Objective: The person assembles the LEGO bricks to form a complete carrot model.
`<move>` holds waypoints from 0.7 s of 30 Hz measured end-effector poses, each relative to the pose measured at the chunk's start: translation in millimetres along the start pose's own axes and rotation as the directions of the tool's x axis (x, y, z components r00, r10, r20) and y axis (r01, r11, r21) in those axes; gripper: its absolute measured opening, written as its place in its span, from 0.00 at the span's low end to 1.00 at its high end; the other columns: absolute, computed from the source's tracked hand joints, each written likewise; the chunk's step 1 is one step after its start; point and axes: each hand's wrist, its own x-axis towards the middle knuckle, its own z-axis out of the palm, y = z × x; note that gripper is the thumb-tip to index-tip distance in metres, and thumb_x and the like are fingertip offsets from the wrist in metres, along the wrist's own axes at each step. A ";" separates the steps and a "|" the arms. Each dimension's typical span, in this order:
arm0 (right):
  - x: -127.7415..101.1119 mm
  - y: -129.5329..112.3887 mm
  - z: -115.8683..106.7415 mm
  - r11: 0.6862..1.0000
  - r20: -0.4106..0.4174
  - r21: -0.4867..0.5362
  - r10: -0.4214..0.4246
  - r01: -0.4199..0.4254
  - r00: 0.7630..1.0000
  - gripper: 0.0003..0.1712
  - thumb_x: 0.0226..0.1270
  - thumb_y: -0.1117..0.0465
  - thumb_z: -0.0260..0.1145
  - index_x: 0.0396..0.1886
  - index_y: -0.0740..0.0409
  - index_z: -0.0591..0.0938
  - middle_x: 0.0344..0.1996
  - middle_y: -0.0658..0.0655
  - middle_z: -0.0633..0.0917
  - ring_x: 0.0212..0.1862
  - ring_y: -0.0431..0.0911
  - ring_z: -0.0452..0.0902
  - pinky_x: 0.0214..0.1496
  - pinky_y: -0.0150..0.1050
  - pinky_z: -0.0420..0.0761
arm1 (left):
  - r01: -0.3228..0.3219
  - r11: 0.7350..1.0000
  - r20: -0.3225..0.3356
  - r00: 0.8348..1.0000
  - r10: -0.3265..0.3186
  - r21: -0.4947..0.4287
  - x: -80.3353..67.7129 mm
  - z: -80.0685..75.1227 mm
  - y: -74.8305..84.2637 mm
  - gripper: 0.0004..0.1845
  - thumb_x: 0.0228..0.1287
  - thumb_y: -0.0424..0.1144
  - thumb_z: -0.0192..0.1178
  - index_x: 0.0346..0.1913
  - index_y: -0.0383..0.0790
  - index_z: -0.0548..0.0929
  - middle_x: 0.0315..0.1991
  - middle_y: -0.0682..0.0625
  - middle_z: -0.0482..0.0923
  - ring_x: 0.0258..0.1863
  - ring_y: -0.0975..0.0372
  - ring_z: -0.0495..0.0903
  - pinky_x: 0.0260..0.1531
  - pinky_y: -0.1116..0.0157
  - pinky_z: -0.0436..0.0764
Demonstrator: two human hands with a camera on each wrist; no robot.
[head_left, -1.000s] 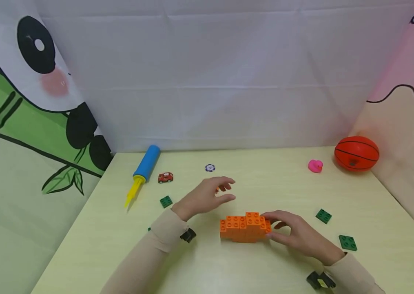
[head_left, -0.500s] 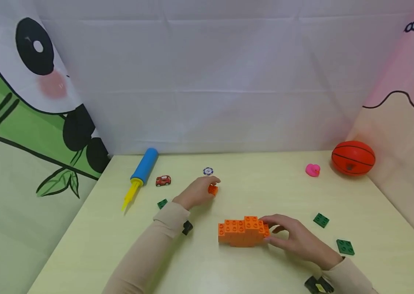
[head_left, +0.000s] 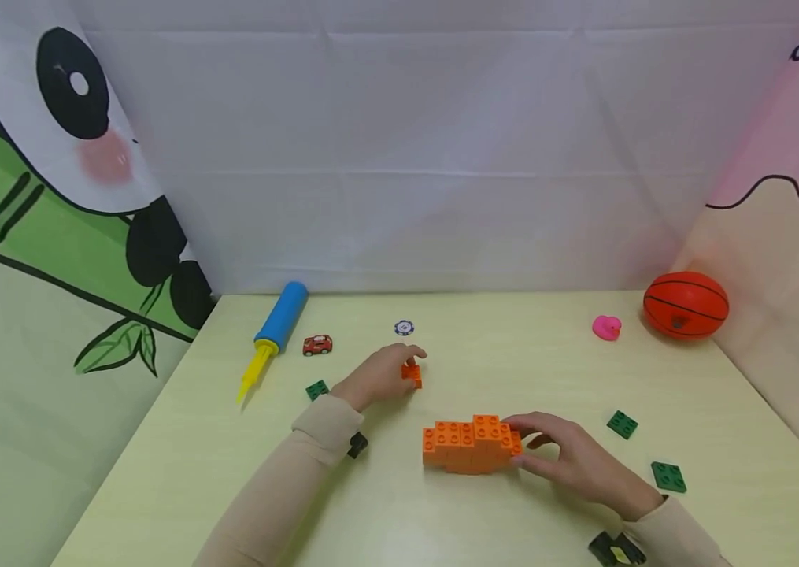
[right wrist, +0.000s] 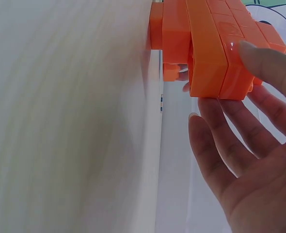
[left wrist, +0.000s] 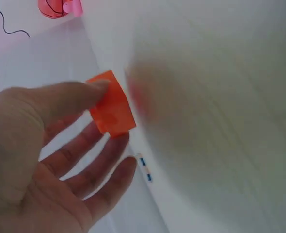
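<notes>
Pinching a small orange brick is what our left hand is up to right now, thumb on one side and fingertips on the other, with the brick sitting just off the tabletop toward the far middle of the table. From the left wrist camera we can see the same brick caught between the thumb and the fingers, which are only loosely bent, so it's a light, narrow grip, nothing clenched. Our right hand is down by the orange block build, which stands on the table in front of us, roughly centre and nearer than the loose brick. The thumb and fingers rest against its right end; the right wrist view shows the build with a fingertip on its side and the other fingers spread pretty straight beneath it, so the hand is steadying it rather than wrapping round it. Scattered about we've got green plates to the right, another green one by our left wrist, a blue and yellow pump, a tiny red car, a poker chip, a pink duck and a basketball in the far right corner.
</notes>
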 end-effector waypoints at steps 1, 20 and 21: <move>-0.1 -0.2 0.2 1.000 -0.001 0.000 0.001 -0.001 1.000 0.28 0.67 0.47 0.68 0.64 0.48 0.77 0.58 0.49 0.81 0.55 0.41 0.77 0.54 0.39 0.82 | -0.013 1.000 -0.001 1.000 0.013 -0.014 -3.3 -0.3 1.7 0.26 0.64 0.34 0.66 0.65 0.42 0.76 0.51 0.48 0.79 0.47 0.57 0.77 0.54 0.58 0.77; -0.1 0.7 0.9 0.999 -0.021 -0.012 -0.038 0.038 0.999 0.28 0.67 0.47 0.68 0.64 0.49 0.78 0.56 0.48 0.82 0.53 0.39 0.78 0.52 0.36 0.83 | -0.377 0.885 -0.147 0.926 0.349 -0.274 -83.1 0.6 81.5 0.27 0.65 0.35 0.67 0.66 0.44 0.74 0.49 0.55 0.78 0.48 0.66 0.75 0.52 0.63 0.80; 0.1 0.8 1.0 0.999 -0.020 -0.012 -0.040 0.039 0.999 0.27 0.67 0.47 0.68 0.64 0.48 0.78 0.56 0.48 0.82 0.53 0.39 0.78 0.52 0.36 0.83 | -0.378 0.884 -0.148 0.925 0.349 -0.275 -83.6 1.7 82.3 0.27 0.65 0.35 0.67 0.66 0.44 0.74 0.49 0.55 0.78 0.48 0.66 0.75 0.52 0.64 0.79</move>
